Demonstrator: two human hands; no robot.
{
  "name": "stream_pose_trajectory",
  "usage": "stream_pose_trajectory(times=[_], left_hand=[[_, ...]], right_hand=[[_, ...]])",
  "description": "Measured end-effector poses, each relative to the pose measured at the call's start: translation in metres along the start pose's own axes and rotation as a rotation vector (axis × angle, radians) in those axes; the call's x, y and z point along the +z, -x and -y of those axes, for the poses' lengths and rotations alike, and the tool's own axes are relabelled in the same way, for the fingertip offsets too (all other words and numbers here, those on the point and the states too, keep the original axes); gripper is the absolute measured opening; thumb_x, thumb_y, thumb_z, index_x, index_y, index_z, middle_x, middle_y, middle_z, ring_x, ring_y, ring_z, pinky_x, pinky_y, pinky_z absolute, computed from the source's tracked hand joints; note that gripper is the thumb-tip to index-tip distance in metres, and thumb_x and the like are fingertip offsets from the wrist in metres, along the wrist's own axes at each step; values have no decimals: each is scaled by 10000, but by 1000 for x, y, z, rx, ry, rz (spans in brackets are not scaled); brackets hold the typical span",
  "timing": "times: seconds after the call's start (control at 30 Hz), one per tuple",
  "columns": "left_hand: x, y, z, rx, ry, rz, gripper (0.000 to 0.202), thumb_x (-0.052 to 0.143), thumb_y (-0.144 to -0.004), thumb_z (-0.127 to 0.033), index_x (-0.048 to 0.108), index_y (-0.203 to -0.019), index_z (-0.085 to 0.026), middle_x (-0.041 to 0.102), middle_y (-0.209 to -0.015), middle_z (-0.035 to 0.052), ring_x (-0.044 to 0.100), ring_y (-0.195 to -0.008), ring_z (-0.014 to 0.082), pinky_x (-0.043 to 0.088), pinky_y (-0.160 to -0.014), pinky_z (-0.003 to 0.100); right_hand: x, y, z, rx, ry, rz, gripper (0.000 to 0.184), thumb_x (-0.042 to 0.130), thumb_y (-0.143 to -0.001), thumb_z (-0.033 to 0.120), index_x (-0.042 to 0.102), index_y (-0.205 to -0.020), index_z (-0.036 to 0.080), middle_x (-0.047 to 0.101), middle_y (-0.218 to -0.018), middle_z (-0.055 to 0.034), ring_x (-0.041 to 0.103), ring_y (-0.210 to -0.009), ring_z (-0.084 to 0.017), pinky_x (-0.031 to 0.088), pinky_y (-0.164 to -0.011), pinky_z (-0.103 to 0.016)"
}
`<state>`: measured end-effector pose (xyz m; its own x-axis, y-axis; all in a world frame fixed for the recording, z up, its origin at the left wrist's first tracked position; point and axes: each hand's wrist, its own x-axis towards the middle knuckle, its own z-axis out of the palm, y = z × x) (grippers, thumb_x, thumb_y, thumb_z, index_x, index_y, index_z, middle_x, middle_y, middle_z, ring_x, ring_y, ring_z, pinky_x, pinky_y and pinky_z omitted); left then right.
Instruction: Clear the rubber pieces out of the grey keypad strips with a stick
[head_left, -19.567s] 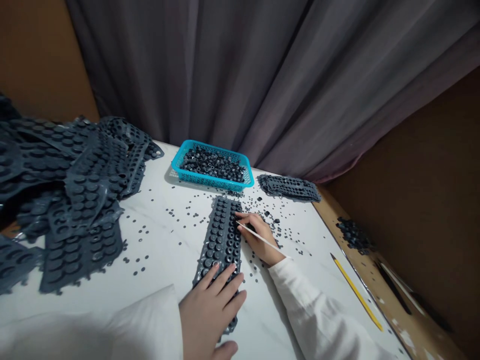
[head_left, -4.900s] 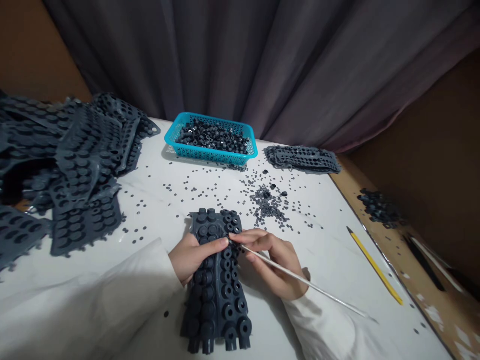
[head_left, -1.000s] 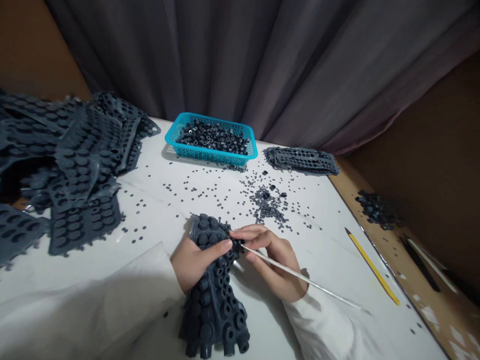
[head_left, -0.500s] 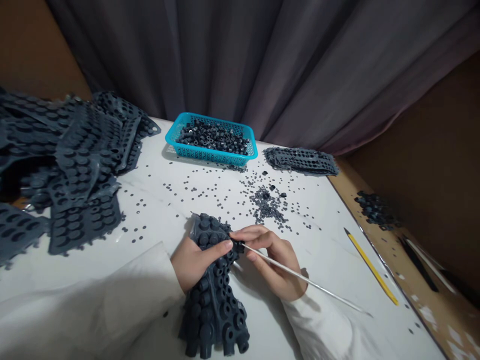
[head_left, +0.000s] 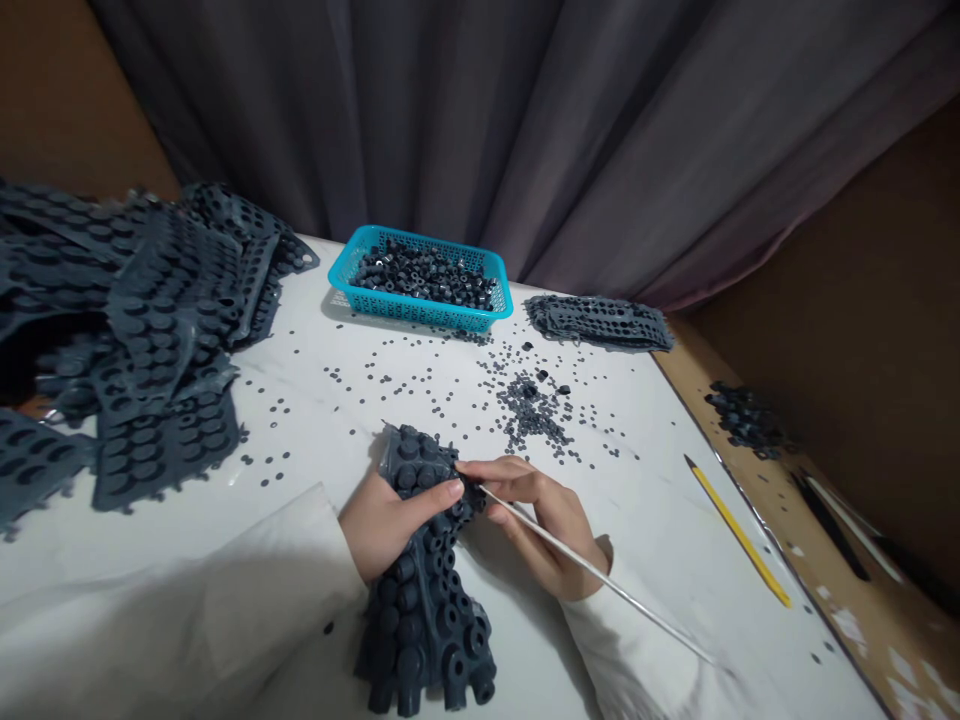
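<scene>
A dark grey moulded rubber sheet (head_left: 420,600), studded with round hollow knobs, is gripped by my left hand (head_left: 394,515), its thumb pressed across the top. The sheet bends, and its lower part hangs toward me. My right hand (head_left: 551,520) pinches a thin metal rod (head_left: 600,572) between thumb and fingers. One end of the rod meets the knobs at the sheet's right edge; whether it sits inside a hole is hidden by the fingertips. The rod's other end slants down to the right over my sleeve.
A blue basket (head_left: 420,312) of small black rubber pieces stands at the back. Tiny grey discs (head_left: 532,410) lie scattered. Studded sheets (head_left: 157,330) are heaped at left, and a folded stack (head_left: 600,322) lies at back right. A yellow pencil-shaped tool (head_left: 739,530) rests near the right edge.
Both hands keep their grip on the sheet and the rod, with the right hand shifted very slightly. The whole view has drifted a little.
</scene>
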<state>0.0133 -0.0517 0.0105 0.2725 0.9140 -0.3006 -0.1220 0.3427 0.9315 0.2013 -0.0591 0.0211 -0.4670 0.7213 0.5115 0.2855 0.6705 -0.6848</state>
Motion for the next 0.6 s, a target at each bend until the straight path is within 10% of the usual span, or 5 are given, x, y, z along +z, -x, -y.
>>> stream_pose_trajectory(times=[0.6], left_hand=[[0,-1,3,-64,61,17,409,729,-680,-428,687,-988,-162,693,-1026,108,623,-1007,299,459,-911,408]], right_hand=[[7,2,7,342,-414,-213,87,522,-901,297,511,-869,217,673,-1101,-105,644,-1020,-226,538,-854,-437]])
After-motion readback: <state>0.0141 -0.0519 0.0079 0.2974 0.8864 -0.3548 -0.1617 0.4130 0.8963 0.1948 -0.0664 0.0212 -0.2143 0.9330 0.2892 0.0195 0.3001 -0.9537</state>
